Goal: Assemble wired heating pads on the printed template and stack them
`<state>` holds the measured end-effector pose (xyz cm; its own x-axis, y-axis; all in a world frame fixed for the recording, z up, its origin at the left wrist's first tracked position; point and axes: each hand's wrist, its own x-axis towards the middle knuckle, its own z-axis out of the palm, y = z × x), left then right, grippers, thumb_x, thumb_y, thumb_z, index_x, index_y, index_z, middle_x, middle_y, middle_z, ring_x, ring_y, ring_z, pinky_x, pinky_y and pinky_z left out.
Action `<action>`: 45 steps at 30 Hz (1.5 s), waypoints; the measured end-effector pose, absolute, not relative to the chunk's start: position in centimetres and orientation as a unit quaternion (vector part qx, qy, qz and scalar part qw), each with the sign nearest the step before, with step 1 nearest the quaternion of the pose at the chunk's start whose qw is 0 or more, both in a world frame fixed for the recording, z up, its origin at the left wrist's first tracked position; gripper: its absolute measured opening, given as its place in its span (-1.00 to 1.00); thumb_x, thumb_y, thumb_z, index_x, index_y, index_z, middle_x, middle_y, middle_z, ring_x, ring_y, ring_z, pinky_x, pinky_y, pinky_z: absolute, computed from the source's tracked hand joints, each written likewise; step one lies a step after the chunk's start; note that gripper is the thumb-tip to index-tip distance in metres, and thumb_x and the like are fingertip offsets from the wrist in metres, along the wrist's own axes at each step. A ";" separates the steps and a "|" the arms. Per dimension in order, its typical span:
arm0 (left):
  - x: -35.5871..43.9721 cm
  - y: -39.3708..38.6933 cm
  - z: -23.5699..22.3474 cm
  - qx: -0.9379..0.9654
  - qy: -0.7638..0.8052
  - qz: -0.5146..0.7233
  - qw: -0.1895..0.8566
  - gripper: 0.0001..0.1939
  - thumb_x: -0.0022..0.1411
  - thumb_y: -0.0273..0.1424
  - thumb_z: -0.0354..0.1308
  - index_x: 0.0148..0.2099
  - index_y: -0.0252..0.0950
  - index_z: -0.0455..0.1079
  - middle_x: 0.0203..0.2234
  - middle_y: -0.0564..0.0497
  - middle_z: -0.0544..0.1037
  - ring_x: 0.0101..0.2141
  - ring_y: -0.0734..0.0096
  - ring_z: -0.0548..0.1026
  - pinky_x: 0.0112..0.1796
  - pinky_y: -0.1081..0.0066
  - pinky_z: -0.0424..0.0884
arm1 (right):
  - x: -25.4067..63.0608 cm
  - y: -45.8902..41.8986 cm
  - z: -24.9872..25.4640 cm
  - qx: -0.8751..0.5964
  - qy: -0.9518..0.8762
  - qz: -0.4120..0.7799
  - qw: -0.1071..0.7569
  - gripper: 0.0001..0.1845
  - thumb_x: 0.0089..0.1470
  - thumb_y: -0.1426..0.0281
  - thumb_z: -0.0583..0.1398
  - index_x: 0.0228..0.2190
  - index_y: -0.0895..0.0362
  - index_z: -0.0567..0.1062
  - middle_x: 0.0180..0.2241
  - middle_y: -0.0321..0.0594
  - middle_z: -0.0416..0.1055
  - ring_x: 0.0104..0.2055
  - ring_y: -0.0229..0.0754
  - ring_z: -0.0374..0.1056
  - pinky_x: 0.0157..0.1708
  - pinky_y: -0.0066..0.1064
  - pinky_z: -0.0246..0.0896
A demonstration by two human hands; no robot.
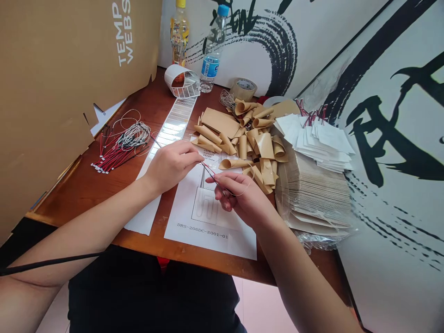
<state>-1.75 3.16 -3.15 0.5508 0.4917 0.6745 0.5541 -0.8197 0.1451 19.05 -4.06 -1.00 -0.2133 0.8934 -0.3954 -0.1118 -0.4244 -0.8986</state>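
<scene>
My left hand (169, 164) and my right hand (239, 196) hover over a white printed sheet (208, 236) marked DRS-206DC-E001-01. Between the two hands runs a thin red and black wire pair (209, 172), pinched in the fingers of each. Its ends are partly hidden by my fingers. Left of my left hand lies a bundle of red, black and white wires (121, 148) with small white connectors. Curled tan film pieces (249, 138) are heaped just beyond my right hand.
A pile of tan sheets in plastic wrap (312, 194) and white papers (321, 141) lie to the right. A label strip (173, 125), a tape roll (243, 89) and two bottles (212, 51) stand at the back. A cardboard panel (62, 92) rises along the wooden table's left side.
</scene>
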 end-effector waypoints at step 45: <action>-0.2 6.2 -5.2 -0.899 -0.336 -0.231 -0.160 -0.35 0.21 -0.40 0.34 0.33 -0.25 0.30 -0.18 0.04 0.71 -0.06 0.16 0.60 -0.02 0.20 0.38 | 19.0 -4.2 -3.8 -0.525 -0.766 0.104 0.357 -0.92 0.24 0.39 0.28 -0.24 0.09 0.62 -0.37 -0.25 0.49 -0.54 -0.31 0.24 -0.45 -0.41 0.19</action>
<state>-0.24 6.21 -5.22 0.6671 0.6782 0.3082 0.5298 -0.7228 0.4438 19.05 -4.22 -3.82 -0.1945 0.8777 0.4380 0.7290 0.4281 -0.5342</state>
